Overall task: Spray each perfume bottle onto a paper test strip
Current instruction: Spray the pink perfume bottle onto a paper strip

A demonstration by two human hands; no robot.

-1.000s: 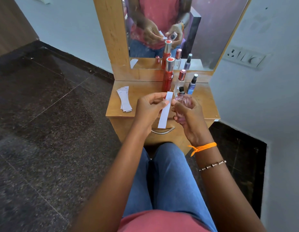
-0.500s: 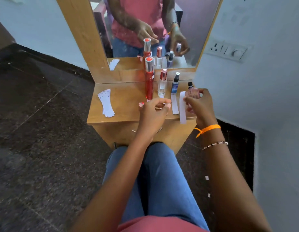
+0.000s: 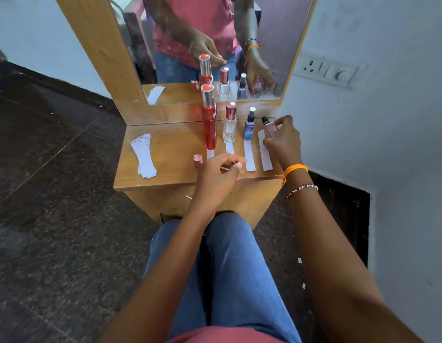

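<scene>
A: Log the right hand (image 3: 283,142).
B: It grips a small pink glass perfume bottle with a black sprayer (image 3: 269,127), fingers curled round it, at the right rear of the wooden counter (image 3: 165,169). The bottle's base is hidden by the fingers, so I cannot tell whether it touches the surface.

A: Left hand (image 3: 218,177)?
B: Over the front edge of the counter, fingers loosely curled, holding nothing that I can see.

A: Other bottles?
B: Three upright in a row left of the pink one: a tall red bottle with a silver cap (image 3: 208,117), a clear square glass bottle with a metallic pink cap (image 3: 230,125), and a small blue bottle with a black sprayer (image 3: 249,125).

A: Strips?
B: Four white paper test strips, one in front of each bottle: a strip before the red bottle (image 3: 210,153), one before the clear bottle (image 3: 230,148), one before the blue bottle (image 3: 249,157) and the rightmost strip (image 3: 265,157), just beside the right hand. A stack of spare white strips (image 3: 144,157) lies well apart at the left.

A: Anything else?
B: A small pink cap (image 3: 198,161) stands just left of the left hand. A mirror (image 3: 272,33) rises behind the counter.
</scene>
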